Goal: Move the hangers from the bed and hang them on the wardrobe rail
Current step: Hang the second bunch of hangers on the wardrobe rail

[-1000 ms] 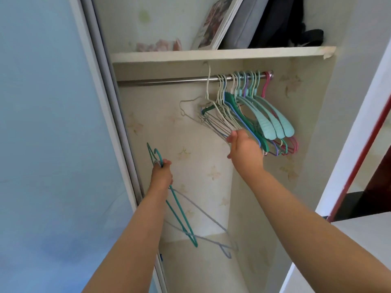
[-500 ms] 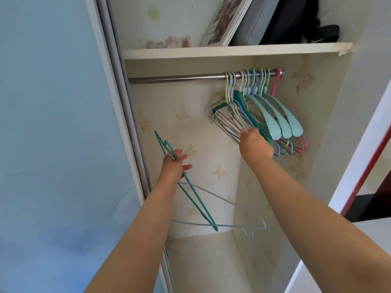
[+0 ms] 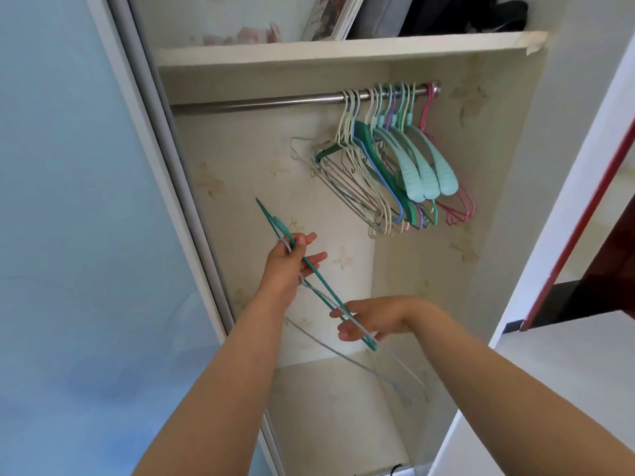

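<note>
Holding: left hand (image 3: 287,266) grips thin teal wire hanger (image 3: 311,271) and pale grey wire hanger (image 3: 347,355) near their hooks, some fingers extended.
Right hand (image 3: 369,321): fingers straight, touching the teal hanger's lower end.
Rail: metal wardrobe rail (image 3: 261,104) carries bunched coloured hangers (image 3: 395,166) at its right end.
</note>
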A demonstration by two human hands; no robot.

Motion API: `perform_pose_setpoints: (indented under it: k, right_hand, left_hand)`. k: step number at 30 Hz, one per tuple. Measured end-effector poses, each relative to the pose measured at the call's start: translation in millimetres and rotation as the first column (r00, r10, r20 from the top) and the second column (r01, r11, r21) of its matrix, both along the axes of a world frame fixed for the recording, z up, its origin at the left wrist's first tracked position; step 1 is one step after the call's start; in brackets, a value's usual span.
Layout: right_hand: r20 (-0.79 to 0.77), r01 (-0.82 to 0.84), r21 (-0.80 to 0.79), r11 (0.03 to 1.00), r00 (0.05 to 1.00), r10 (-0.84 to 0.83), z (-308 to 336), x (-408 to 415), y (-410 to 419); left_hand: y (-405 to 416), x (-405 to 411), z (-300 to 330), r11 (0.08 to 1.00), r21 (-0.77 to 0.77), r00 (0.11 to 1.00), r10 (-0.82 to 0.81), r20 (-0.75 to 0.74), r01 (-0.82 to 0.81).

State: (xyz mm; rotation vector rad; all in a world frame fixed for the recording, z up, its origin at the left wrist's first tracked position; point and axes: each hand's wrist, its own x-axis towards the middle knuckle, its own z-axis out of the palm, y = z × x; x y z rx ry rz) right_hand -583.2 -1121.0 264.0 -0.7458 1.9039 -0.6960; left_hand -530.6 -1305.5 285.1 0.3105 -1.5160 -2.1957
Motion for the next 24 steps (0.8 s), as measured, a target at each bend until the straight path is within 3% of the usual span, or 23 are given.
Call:
perform_pose_setpoints:
  k: [2,6,8,10,11,16,20,24]
  right_hand:
    - [-0.014,0.025,-0.047,0.999,1.000,-0.026,-17,3,-1]
    - [-0.062,0.299,-0.280,0.912,0.942,-0.329,-28,5,10]
    - [-0.240,0.293,-0.350,0.890,0.890,-0.387,-24,4,20]
    - [-0.482,0.266,-0.357,0.896,0.769,-0.420,-21,0,25]
    - [-0.527,0.278,-0.365,0.889,0.725,-0.443,-17,-2,25]
    - [-0.472,0.305,-0.536,0.787,0.664,-0.579,9,-8,14]
    - [-0.383,0.287,-0.688,0.666,0.636,-0.669,47,-16,0]
    - [-0.371,0.262,-0.776,0.574,0.545,-0.752,97,-34,-18]
  left_hand:
    - [2,0,-1,0.997,0.073,1.000,-0.021,-0.017,0.023]
    - [-4,5,-8,0.999,0.032,0.999,-0.004,0.032,0.003]
    - [-8,9,-13,0.999,-0.033,0.994,-0.002,0.113,0.006]
    - [-10,10,-19,0.994,-0.108,0.981,0.025,0.193,-0.004]
    - [-10,10,-22,0.990,-0.139,0.974,0.052,0.222,-0.021]
    - [-15,14,-31,0.968,-0.152,0.926,0.237,0.294,-0.199]
    - [-19,19,-23,0.965,-0.171,0.928,0.243,0.282,-0.201]
    - [-19,24,-10,0.958,-0.203,0.931,0.252,0.265,-0.201]
